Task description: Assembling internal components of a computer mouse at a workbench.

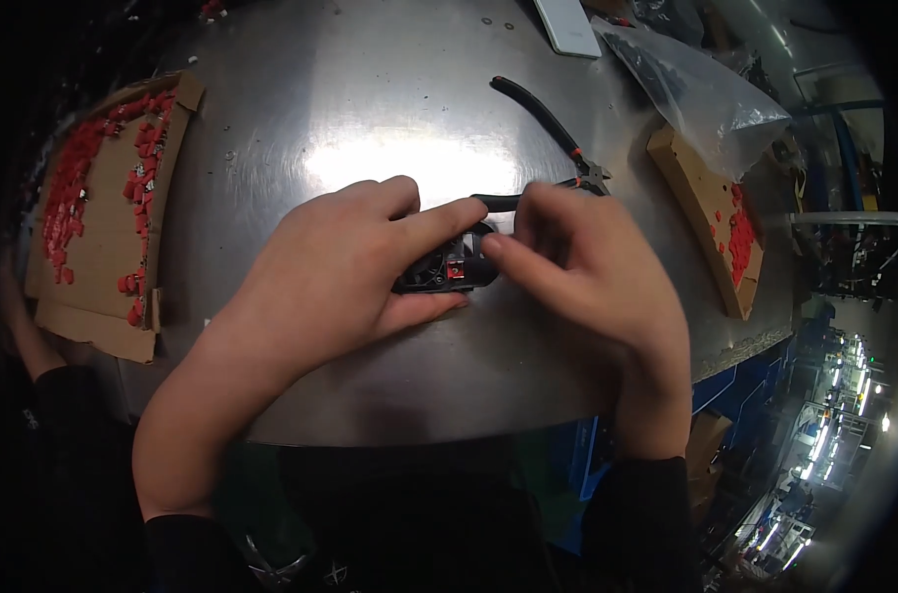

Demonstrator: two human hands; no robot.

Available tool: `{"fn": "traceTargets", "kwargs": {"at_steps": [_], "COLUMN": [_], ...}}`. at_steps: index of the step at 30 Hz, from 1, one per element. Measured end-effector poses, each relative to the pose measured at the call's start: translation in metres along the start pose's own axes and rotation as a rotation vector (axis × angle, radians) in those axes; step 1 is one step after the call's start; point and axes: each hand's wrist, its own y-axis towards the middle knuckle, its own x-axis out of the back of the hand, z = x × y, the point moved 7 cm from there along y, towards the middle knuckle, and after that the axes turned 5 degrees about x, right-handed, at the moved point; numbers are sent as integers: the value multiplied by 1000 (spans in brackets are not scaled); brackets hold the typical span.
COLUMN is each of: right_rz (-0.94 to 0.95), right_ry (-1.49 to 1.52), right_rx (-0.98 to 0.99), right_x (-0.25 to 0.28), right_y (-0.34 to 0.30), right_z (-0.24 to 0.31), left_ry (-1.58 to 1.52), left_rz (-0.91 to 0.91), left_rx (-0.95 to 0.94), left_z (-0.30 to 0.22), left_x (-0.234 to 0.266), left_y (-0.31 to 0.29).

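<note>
Black plastic housing with exposed interior (476,271), between centre and near edge of grey metal table (370,405). Left hand (335,247): closed around housing, thumb on near side, fingers on far side. Right hand (602,272): half curled, thumb at housing's right end; any hold cannot be told. Progress, as judged: small red block (456,270) apparently seated; interior uncovered, work seemingly unfinished.

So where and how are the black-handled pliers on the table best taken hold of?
Probably mid-length on the far handle, coming from above and its far right side. The pliers lie flat with their handles spread; that handle is long, curved and uncovered, while the near handle is partly hidden by the right hand.
</note>
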Motion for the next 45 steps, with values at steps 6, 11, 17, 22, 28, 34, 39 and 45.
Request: {"fn": "traceTargets", "kwargs": {"at_steps": [6, 11, 17, 22, 28, 34, 39, 45], "right_rz": [-181, -219, -70, -112, -139, -150, -144, -113], "right_ry": [-53, 23, 156, 144, 59, -159, -103, 27], "right_rx": [633, 705, 337, 299, 260, 357, 360, 314], "right_x": [14, 1, -13, -16, -17, -16, -17, -22], "right_y": [-2, 6, 1, 0, -4, -7, -8, -7], "right_z": [32, 42, 29, 35, 38, 47, 47, 36], "left_ry": [-33, -51, -121, -117, -102, -126, -129, -122], "left_rz": [20, 57, 9, 19, -17, 34, 48, 56], "left_rx": [-111, -100, -43, -56, -74, -59, -56, -46], "left_z": [2, 4, 8, 8, 6, 5, 4, 4], "left_x": [1, 1, -1, -1, -3, -3, -3, -4], "left_y": [2, 3, 1, 0, -1, 1, 0, 0]}}
